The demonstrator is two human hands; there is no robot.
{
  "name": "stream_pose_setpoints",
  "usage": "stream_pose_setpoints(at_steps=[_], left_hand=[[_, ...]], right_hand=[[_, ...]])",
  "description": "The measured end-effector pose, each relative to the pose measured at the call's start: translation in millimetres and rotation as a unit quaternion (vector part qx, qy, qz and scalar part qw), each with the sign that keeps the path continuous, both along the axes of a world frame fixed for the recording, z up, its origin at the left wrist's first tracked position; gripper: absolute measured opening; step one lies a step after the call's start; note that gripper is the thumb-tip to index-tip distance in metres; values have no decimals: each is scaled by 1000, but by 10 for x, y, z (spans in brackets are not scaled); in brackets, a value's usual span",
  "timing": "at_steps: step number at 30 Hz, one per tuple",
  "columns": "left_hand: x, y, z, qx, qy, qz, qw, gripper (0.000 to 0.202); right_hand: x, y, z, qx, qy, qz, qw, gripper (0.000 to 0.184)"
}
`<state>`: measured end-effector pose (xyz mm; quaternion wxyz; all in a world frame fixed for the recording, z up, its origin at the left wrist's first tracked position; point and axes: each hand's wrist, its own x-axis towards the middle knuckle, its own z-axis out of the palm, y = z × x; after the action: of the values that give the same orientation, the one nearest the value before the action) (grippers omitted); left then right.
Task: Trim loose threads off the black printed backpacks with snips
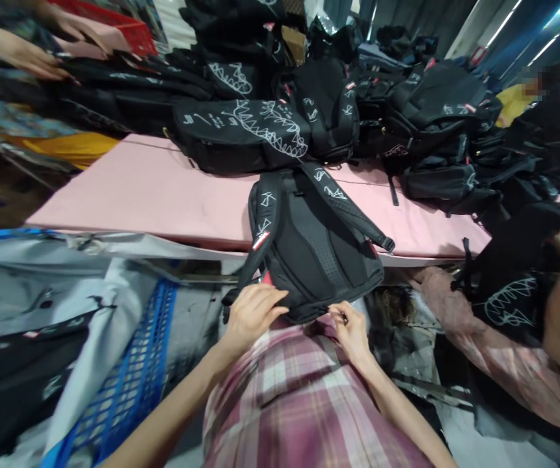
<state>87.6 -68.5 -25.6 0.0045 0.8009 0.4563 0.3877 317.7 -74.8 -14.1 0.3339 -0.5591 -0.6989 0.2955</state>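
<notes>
L hand (256,313) loosely bent; R hand (350,327) curled tighter; forearms (185,393) fwd.

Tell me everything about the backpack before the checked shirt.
The black backpack looks like padded fabric, with a dotted panel, white-marked shoulder straps and a red-and-white tag. It lies strap-side up, overhanging the pink table toward the person. The left hand and right hand appear to touch its near end.

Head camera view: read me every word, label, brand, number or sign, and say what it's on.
No text is readable.
Straps of the nearest backpack: white markings, too blurred to read.
Red-and-white tag on one strap: too small to read.
Black bag lying behind it: white linework and small marks, illegible.
Other bags: white marks, also illegible.
</notes>
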Motion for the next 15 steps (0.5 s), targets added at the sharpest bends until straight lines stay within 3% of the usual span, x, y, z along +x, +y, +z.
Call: stream_pose_setpoints(at_steps=[3,7,11,15], left_hand=[[-174,-189,-209,-15,66,85,994,44],[-106,-232,-427,-43,46,141,988,48],[-160,-195,-397,-68,18,143,987,38],[-478,-153,-238,-94,-6,101,990,25]], right_hand=[[-40,-7,-1,-20,-23,4,1000,21],[-428,-154,-45,-29,-57,110,992,26],[-748,-205,-73,-43,-106,188,976,37],[-591,-4,153,-102,-50,275,955,27]])
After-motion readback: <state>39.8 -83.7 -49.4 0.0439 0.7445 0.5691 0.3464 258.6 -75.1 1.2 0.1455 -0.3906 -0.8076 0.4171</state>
